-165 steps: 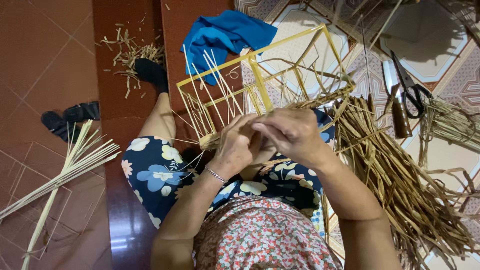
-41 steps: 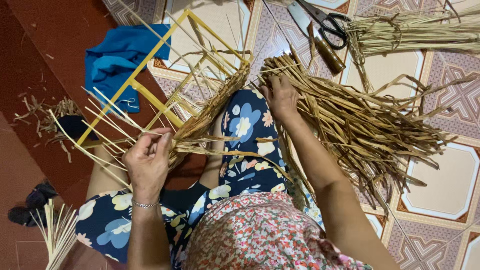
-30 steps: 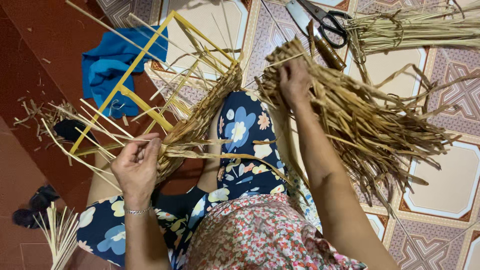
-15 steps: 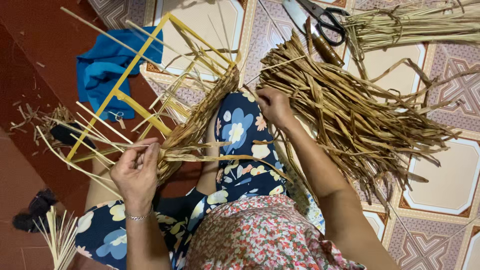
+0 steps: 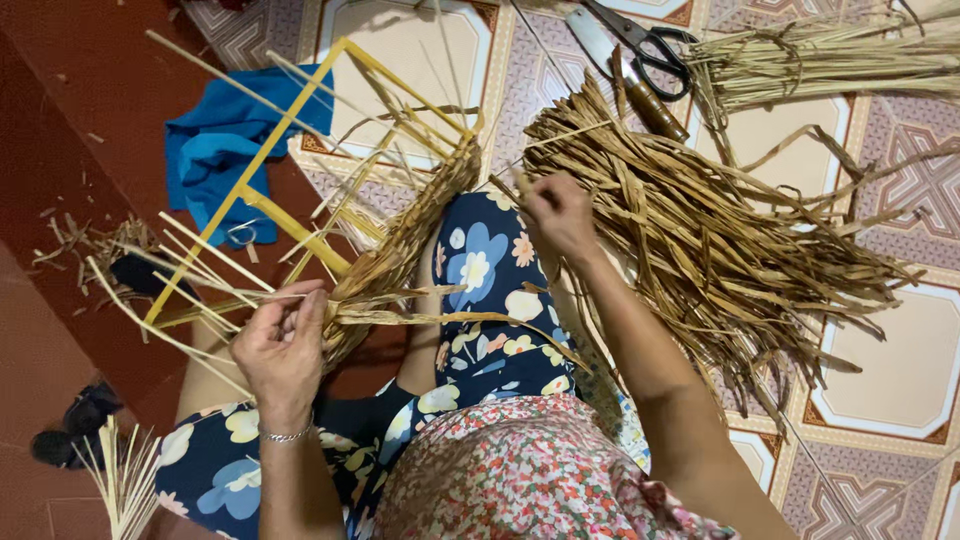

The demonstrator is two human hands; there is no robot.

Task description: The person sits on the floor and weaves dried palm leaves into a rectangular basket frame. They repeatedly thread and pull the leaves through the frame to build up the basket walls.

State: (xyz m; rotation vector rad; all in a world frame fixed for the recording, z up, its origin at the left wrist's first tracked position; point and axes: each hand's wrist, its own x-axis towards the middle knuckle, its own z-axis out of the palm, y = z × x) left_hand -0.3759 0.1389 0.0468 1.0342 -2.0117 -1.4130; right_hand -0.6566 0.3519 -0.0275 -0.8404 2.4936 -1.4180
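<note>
Weave [image 5: 400, 250] sits on my knee; left hand [image 5: 282, 345] grips its strands [image 5: 400, 318]. Right hand [image 5: 556, 212], beside it, pinches one strip from the pile [image 5: 720, 240].

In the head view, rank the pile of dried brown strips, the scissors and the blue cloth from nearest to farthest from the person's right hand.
From the right hand:
1. Pile of dried brown strips: the fingers are at its left edge, on the tiled floor.
2. Scissors: above the hand, past the top of the pile.
3. Blue cloth: far across to the left, beyond the yellow frame.
</note>
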